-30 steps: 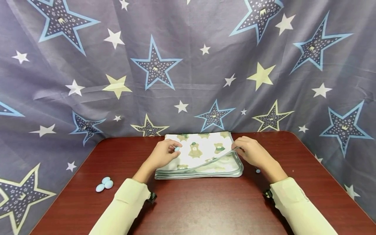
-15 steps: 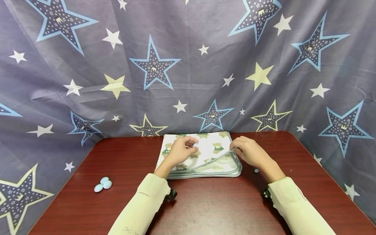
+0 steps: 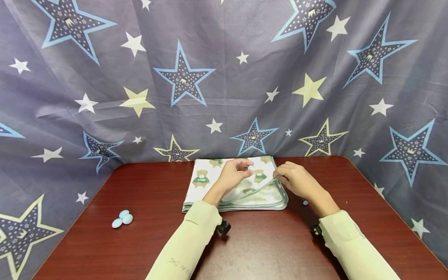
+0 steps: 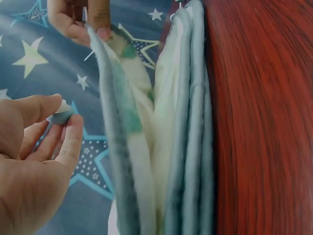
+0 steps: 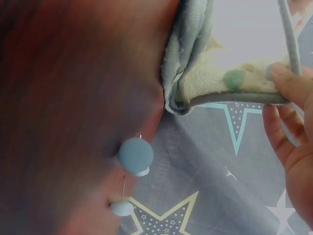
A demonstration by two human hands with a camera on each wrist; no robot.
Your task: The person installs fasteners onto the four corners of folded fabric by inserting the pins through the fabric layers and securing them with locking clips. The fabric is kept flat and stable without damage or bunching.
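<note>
A folded baby blanket [image 3: 204, 190] with printed bears and grey-green edging lies near the table's back edge. My right hand [image 3: 299, 181] pinches its top layer's front right corner between thumb and fingers, lifted off the layers below. My left hand [image 3: 229, 177] is over the blanket, left of that corner. Between its thumb and fingertips it pinches a small pale blue cap [image 4: 62, 116] with a white inner part. Below the right hand, a round-headed blue pin [image 5: 136, 155] and a second pin [image 5: 121, 208] rest on the table, thin points showing.
Three pale blue oval caps [image 3: 122, 219] sit together on the left of the dark red wooden table [image 3: 259, 245]. A grey star-patterned curtain [image 3: 224, 89] hangs right behind the table and along its sides.
My left hand has moved right across the blanket with the blue cap, towards the lifted corner. My right hand keeps its grip on that corner, nearly still.
</note>
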